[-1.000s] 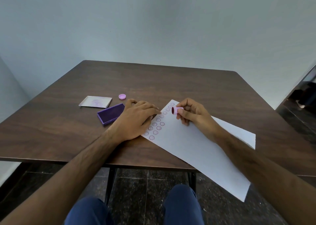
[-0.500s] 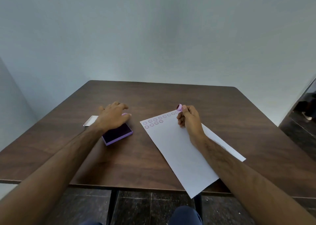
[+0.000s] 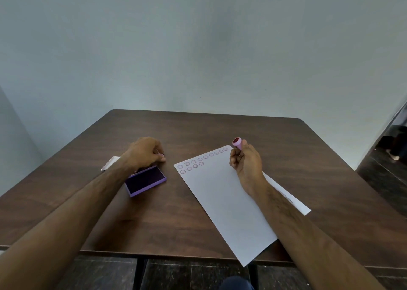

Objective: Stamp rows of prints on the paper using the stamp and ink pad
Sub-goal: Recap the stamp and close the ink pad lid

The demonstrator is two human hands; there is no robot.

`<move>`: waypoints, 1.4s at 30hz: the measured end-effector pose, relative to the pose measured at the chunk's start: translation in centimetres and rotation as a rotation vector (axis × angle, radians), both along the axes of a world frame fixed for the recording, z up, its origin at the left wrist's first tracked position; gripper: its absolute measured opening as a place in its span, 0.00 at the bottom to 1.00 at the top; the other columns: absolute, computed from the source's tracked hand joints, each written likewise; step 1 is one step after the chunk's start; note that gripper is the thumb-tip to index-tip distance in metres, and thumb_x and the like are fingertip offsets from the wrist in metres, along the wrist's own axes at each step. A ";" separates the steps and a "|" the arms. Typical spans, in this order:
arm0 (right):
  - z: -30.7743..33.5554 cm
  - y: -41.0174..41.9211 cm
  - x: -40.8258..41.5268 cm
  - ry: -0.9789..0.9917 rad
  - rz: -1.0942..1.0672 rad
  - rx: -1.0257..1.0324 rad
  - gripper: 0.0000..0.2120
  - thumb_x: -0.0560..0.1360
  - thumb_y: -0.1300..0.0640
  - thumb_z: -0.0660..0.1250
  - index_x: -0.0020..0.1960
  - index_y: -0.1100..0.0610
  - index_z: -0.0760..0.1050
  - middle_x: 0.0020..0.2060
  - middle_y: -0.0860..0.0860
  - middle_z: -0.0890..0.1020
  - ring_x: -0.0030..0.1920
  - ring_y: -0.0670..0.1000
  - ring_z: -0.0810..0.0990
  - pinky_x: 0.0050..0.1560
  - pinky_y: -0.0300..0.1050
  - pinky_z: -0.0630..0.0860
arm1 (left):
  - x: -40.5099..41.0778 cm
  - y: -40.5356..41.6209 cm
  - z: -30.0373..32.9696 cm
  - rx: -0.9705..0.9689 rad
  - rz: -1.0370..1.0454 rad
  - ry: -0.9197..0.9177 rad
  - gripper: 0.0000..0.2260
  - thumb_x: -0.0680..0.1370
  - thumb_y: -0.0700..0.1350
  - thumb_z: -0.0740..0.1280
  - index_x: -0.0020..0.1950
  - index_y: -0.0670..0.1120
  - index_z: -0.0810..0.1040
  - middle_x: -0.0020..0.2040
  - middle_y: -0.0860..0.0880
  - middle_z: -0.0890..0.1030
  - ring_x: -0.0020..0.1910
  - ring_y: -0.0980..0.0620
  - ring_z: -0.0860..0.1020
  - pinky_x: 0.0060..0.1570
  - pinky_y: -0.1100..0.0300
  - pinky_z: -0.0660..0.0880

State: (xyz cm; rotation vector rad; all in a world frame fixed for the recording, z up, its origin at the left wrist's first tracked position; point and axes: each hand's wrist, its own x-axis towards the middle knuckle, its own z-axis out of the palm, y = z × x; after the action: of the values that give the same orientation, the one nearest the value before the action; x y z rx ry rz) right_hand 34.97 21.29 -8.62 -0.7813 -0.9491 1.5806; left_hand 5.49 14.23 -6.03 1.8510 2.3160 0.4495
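Pink stamp (image 3: 237,143) in R hand (image 3: 246,164) at paper (image 3: 222,201) far edge, L hand (image 3: 144,152) behind ink pad (image 3: 145,180)

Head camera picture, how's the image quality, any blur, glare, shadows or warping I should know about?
Head view: soft, even light with no glare on the table; faint shadows under the forearms; wide-angle warping bends the table edges and stretches the arms near the frame; slight softness overall, so the prints on the paper read as rings without detail; the stamp face shows dark ink.
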 end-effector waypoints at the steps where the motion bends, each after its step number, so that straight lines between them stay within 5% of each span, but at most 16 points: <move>1: 0.0 0.0 0.0 0.000 0.002 0.004 0.10 0.83 0.55 0.60 0.53 0.61 0.75 0.31 0.53 0.76 0.30 0.49 0.71 0.29 0.40 0.69 | 0.1 0.0 0.0 0.002 -0.007 0.032 0.07 0.73 0.51 0.75 0.49 0.52 0.84 0.47 0.54 0.84 0.46 0.56 0.79 0.45 0.58 0.73; 5: 0.0 0.1 -0.1 -0.023 0.019 0.001 0.09 0.82 0.56 0.62 0.51 0.61 0.76 0.31 0.52 0.77 0.31 0.49 0.71 0.30 0.40 0.69 | 0.8 -0.4 -0.1 0.153 -0.041 0.065 0.06 0.74 0.48 0.72 0.50 0.51 0.84 0.46 0.53 0.82 0.45 0.53 0.80 0.44 0.58 0.75; 9: -0.1 -0.1 -0.3 -0.113 0.026 0.057 0.08 0.82 0.56 0.63 0.47 0.59 0.76 0.32 0.52 0.77 0.31 0.48 0.71 0.32 0.41 0.69 | 4.9 -1.9 0.3 0.403 -0.137 -0.239 0.08 0.72 0.42 0.76 0.49 0.50 0.83 0.47 0.54 0.78 0.41 0.57 0.80 0.38 0.72 0.73; 15: 0.4 -0.9 -0.2 -0.226 0.057 0.319 0.04 0.80 0.62 0.66 0.53 0.62 0.78 0.36 0.53 0.80 0.33 0.49 0.74 0.36 0.43 0.73 | 10.8 -3.5 -0.8 0.489 -0.163 -0.718 0.16 0.71 0.41 0.78 0.56 0.54 0.81 0.51 0.56 0.84 0.47 0.59 0.81 0.44 0.64 0.78; 23: 1.0 -2.7 -0.8 -0.332 0.257 0.512 0.07 0.80 0.60 0.67 0.55 0.62 0.79 0.34 0.50 0.79 0.34 0.49 0.73 0.36 0.41 0.73 | 11.0 -3.7 -1.8 0.630 -0.134 -0.630 0.22 0.69 0.45 0.80 0.60 0.53 0.78 0.49 0.61 0.82 0.47 0.65 0.81 0.42 0.73 0.76; 31: 0.4 -3.1 -1.6 -0.513 0.259 0.532 0.14 0.74 0.50 0.71 0.53 0.59 0.79 0.44 0.56 0.85 0.37 0.48 0.78 0.37 0.39 0.75 | 10.9 -3.4 -2.5 0.670 -0.221 -0.553 0.25 0.67 0.46 0.81 0.60 0.55 0.76 0.49 0.59 0.82 0.47 0.62 0.81 0.43 0.71 0.77; 37: 0.2 -3.0 -1.7 -0.540 0.261 0.551 0.10 0.77 0.54 0.71 0.53 0.60 0.79 0.44 0.53 0.85 0.37 0.46 0.78 0.38 0.38 0.75 | 10.9 -3.6 -2.4 0.707 -0.252 -0.507 0.26 0.67 0.46 0.81 0.59 0.60 0.74 0.47 0.64 0.80 0.46 0.66 0.80 0.42 0.73 0.77; 42: 0.4 -3.3 -1.8 -0.538 0.243 0.575 0.09 0.77 0.57 0.72 0.52 0.62 0.80 0.43 0.50 0.85 0.35 0.43 0.80 0.37 0.35 0.76 | 10.6 -3.3 -2.8 0.757 -0.251 -0.474 0.26 0.67 0.47 0.81 0.63 0.51 0.77 0.48 0.58 0.82 0.46 0.67 0.80 0.45 0.75 0.76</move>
State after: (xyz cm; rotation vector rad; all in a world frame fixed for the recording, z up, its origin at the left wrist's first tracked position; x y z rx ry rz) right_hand 33.12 18.02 -8.27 -0.7000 -1.8474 1.2011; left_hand 16.08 10.96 -8.81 1.9562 1.6731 1.6824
